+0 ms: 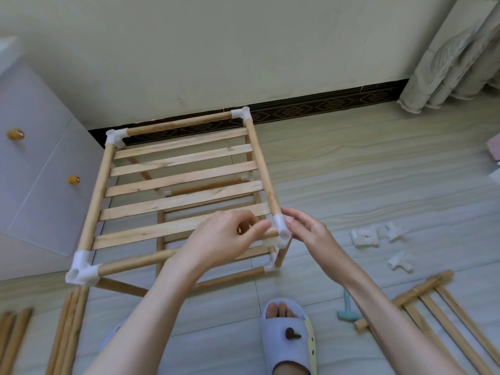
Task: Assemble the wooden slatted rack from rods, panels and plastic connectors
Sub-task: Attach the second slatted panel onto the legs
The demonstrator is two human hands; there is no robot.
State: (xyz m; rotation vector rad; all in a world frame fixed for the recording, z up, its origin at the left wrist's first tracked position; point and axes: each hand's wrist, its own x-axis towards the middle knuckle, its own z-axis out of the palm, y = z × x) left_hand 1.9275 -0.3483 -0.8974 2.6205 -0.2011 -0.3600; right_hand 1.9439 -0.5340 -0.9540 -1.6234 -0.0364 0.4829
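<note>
The wooden rack (178, 169) stands on the floor, its upper slatted shelf framed by rods with white plastic connectors at the corners. My left hand (224, 236) grips the near front rod (130, 263) close to the near right corner connector (281, 231). My right hand (308, 228) holds that connector from the right with fingers curled against it. A lower slatted shelf shows through the slats. The near left connector (82, 272) caps the other end of the front rod.
Loose white connectors (378, 235) lie on the floor to the right, with a slatted panel (443, 315) and a small teal hammer (347, 313) nearer me. Spare rods (67, 331) lie at the lower left. A lilac cabinet (35, 169) stands left, a wall behind, my slippered foot (286, 336) below.
</note>
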